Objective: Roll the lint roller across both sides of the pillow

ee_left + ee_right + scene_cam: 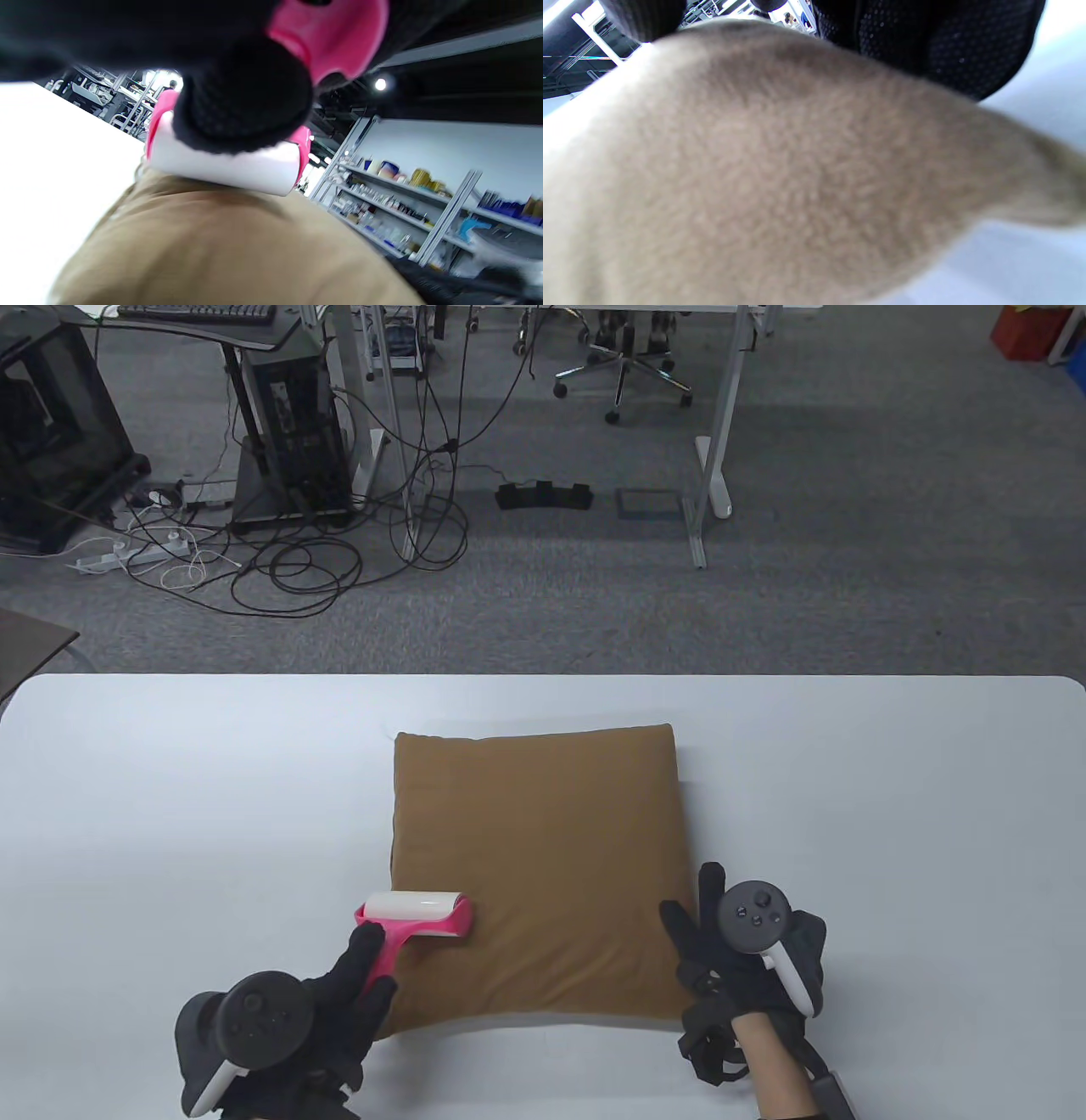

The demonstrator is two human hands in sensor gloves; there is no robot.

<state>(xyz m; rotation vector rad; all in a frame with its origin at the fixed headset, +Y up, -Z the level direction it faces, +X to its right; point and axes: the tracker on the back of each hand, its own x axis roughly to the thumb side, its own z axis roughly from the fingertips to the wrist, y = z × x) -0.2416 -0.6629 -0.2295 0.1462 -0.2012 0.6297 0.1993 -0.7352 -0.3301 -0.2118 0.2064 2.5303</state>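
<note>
Rolling along the brown pillow (536,874), which lies flat mid-surface (170,780), we hold the lint roller (416,918) by its pink handle in our left hand (339,1001); our right hand (721,950), fingers spread, presses the near right corner. We should keep even pressure and overlap straight strokes.

My left hand (280,1027) is cut off by the table view's bottom edge. My glove hides most of the lint roller (229,165) handle. Up close, the pillow (780,178) is 1 blurred tan mass.
</note>
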